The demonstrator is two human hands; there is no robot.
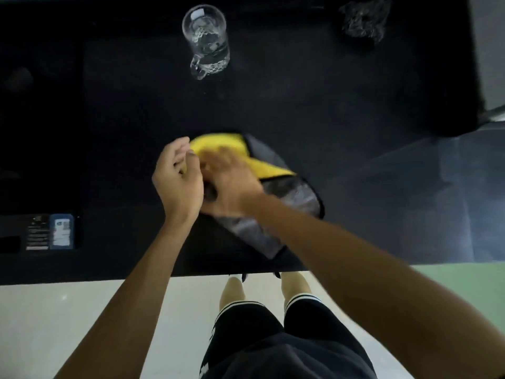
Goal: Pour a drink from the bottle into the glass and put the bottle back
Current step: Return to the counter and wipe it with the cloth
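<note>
Two hands at a cloth (pixel 284 192) on the black counter (pixel 300 91).
At 6 o'clock, by the near edge: the left hand (pixel 177 179) curled round the cloth's yellow corner, the right hand (pixel 231 184) laid across the cloth just beside it, too blurred to tell flat from gripping. At 12 o'clock, well apart from both: the glass (pixel 207 42), upright, clear liquid inside. At 2 o'clock: a crumpled clear wrapper (pixel 362 20).

The glass (pixel 205 36) stands on the counter (pixel 328 91) well behind the cloth (pixel 295 195).
</note>
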